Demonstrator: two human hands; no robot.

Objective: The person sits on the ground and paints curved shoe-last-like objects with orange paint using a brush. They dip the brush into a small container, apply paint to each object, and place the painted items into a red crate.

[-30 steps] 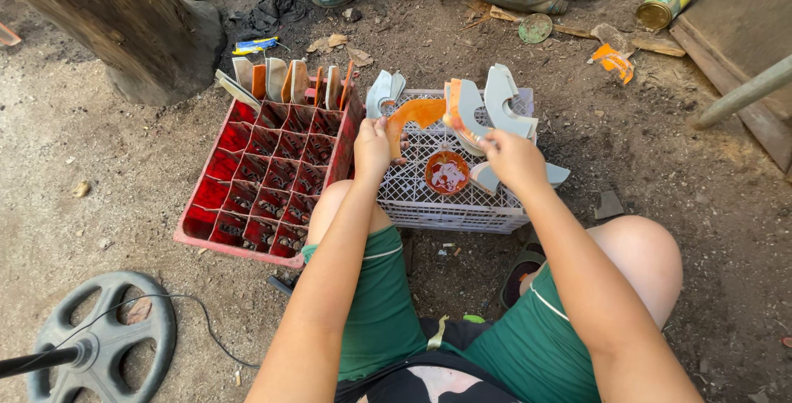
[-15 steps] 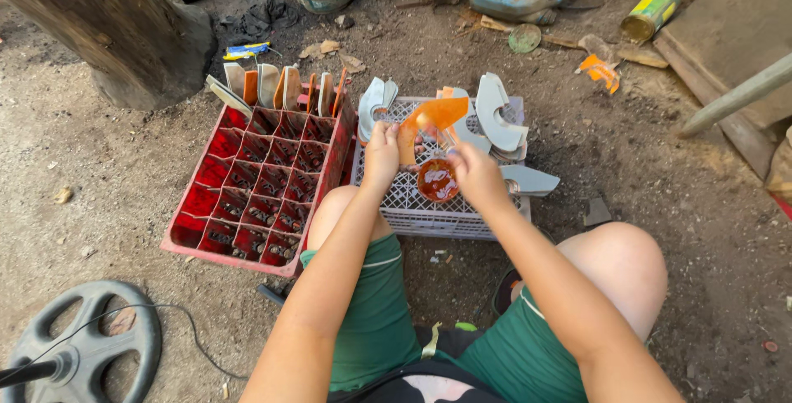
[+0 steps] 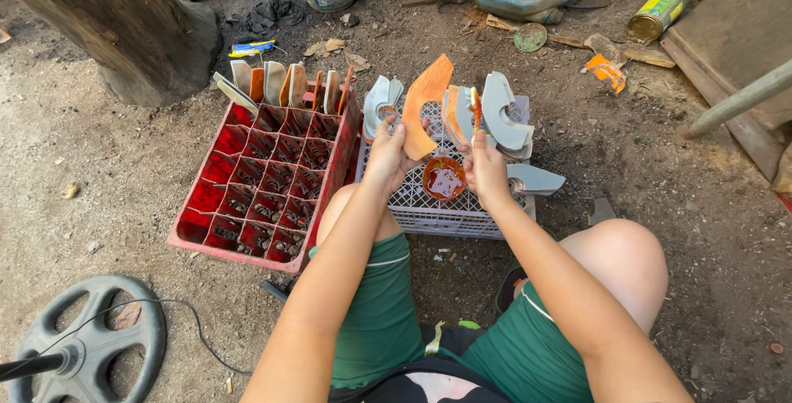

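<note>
Down on the bare dirt ground, the seated person holds a curved orange-coated piece up in the left hand, the fingers pinching its lower end just above the grey mesh crate. The right hand has its fingers closed around a thin brush whose tip is orange, hovering beside the small tin of orange paint that rests on the mesh crate. I judge the main risk to be a smear or drip: the piece looks wet, and since it is gripped only at one end it could pivot and brush the neighbouring grey curved pieces standing close behind it. The tin sits between both wrists, so a nudge from either could tip it and spill paint through the open mesh. As for containers, the mesh crate carries the tin and several grey and partly orange pieces leaning upright along its far side. The red divided crate touching it on the left holds small dark metal parts in its nearer cells, with flat grey and orange pieces propped along its far edge.
</note>
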